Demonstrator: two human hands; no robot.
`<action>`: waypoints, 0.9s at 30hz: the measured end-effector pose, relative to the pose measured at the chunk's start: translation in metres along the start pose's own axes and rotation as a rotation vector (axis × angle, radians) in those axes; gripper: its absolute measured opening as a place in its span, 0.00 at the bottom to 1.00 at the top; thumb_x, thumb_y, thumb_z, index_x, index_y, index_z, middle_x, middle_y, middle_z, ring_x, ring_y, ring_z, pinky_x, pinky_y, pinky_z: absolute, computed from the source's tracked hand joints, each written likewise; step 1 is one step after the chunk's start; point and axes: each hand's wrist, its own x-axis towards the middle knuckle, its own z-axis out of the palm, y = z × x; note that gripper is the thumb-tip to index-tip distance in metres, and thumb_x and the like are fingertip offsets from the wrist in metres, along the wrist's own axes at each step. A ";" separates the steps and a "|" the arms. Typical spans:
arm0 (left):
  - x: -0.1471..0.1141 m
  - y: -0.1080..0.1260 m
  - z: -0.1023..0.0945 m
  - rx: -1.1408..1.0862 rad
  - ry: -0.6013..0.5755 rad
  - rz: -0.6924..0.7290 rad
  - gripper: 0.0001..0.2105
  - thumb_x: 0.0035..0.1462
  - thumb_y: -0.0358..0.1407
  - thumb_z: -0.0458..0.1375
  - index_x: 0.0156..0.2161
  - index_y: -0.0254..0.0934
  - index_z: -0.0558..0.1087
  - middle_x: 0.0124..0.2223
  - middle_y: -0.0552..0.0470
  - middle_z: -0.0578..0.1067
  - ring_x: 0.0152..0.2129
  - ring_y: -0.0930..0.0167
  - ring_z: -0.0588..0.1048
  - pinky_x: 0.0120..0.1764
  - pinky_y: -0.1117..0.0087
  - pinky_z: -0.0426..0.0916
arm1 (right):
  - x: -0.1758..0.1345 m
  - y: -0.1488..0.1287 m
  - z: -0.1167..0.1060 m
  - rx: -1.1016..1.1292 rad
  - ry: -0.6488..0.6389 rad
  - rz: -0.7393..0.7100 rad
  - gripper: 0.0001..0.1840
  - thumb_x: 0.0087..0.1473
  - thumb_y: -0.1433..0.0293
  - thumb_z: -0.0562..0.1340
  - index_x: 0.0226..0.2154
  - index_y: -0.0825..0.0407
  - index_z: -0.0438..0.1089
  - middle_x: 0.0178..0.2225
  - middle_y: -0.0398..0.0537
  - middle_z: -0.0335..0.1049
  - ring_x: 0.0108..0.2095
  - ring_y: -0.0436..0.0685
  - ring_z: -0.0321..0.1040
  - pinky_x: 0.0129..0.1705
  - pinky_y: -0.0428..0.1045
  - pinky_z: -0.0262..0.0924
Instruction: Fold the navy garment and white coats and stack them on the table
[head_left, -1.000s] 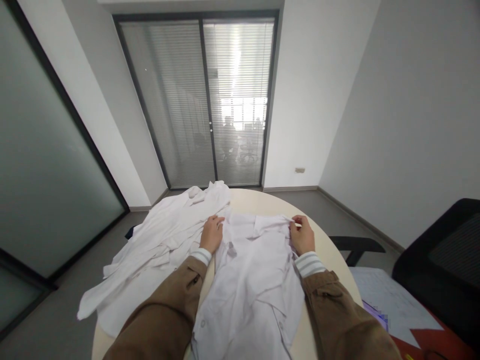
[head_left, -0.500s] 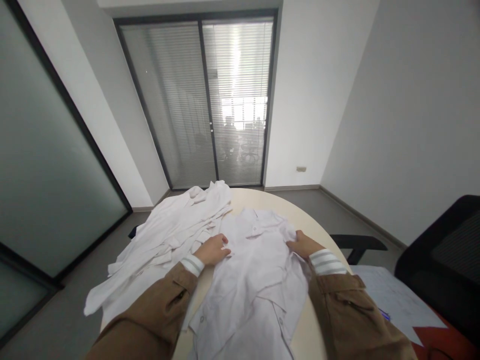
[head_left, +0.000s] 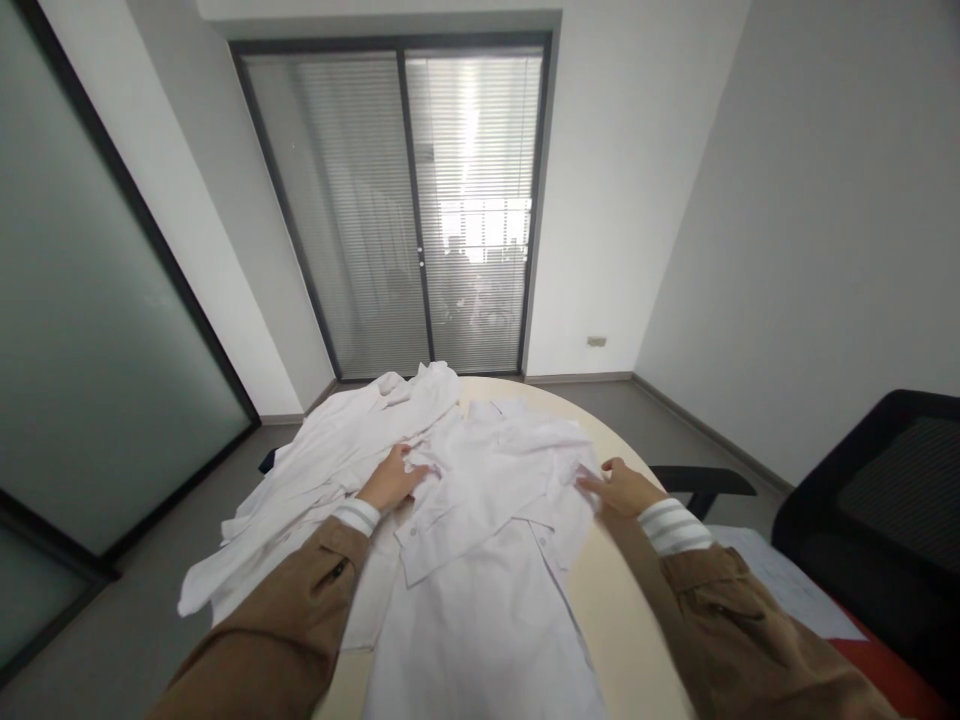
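Note:
A white button-up shirt [head_left: 480, 600] lies in front of me, its collar toward the far side and its sleeves folded across the body, with buttoned cuffs showing. My left hand [head_left: 391, 480] pinches the cloth at the shirt's left side, near the shoulder. On the opposite side, my right hand [head_left: 624, 490] has its fingers closed on the shirt's right edge; some fingertips are hidden by the fabric. Left of this shirt, a heap of white garments [head_left: 322, 455] is spread over the table, close to my left hand.
The round pale table [head_left: 622, 610] bears all the clothing. A black office chair [head_left: 877, 500] stands at the right, with papers [head_left: 780, 580] on its red seat [head_left: 892, 680]. Beyond the table is a glass partition with blinds [head_left: 390, 210]. Frosted glass [head_left: 97, 280] stands at the left.
The shirt's upper part has shifted away from me and the folded sleeves now lie higher and wider across it. My left hand moved left and slightly up; my right hand moved slightly right.

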 end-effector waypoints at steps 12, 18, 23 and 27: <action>0.008 -0.009 -0.011 0.078 0.156 0.047 0.24 0.59 0.35 0.57 0.60 0.35 0.63 0.51 0.41 0.75 0.49 0.62 0.75 0.53 0.61 0.67 | -0.011 -0.004 0.000 0.729 -0.078 0.163 0.26 0.52 0.64 0.65 0.51 0.55 0.61 0.36 0.54 0.77 0.30 0.57 0.75 0.31 0.50 0.69; -0.021 -0.003 0.013 0.318 -0.017 0.284 0.28 0.56 0.26 0.56 0.63 0.39 0.61 0.58 0.39 0.68 0.52 0.60 0.73 0.56 0.59 0.65 | -0.021 0.012 -0.005 0.797 -0.317 0.095 0.30 0.45 0.71 0.65 0.53 0.51 0.62 0.35 0.50 0.77 0.33 0.57 0.75 0.33 0.50 0.71; -0.023 0.004 0.016 0.483 -0.084 0.299 0.23 0.60 0.26 0.53 0.60 0.41 0.65 0.59 0.39 0.65 0.46 0.60 0.76 0.51 0.60 0.68 | -0.016 0.029 -0.032 0.697 -0.081 0.172 0.33 0.48 0.67 0.65 0.56 0.57 0.62 0.23 0.42 0.69 0.22 0.52 0.67 0.26 0.46 0.64; -0.035 0.032 0.016 0.557 0.054 0.357 0.22 0.58 0.25 0.55 0.57 0.38 0.67 0.66 0.36 0.57 0.53 0.55 0.70 0.53 0.54 0.67 | -0.032 0.023 -0.039 0.692 -0.177 0.204 0.47 0.45 0.57 0.70 0.63 0.52 0.55 0.33 0.49 0.74 0.27 0.54 0.70 0.27 0.48 0.66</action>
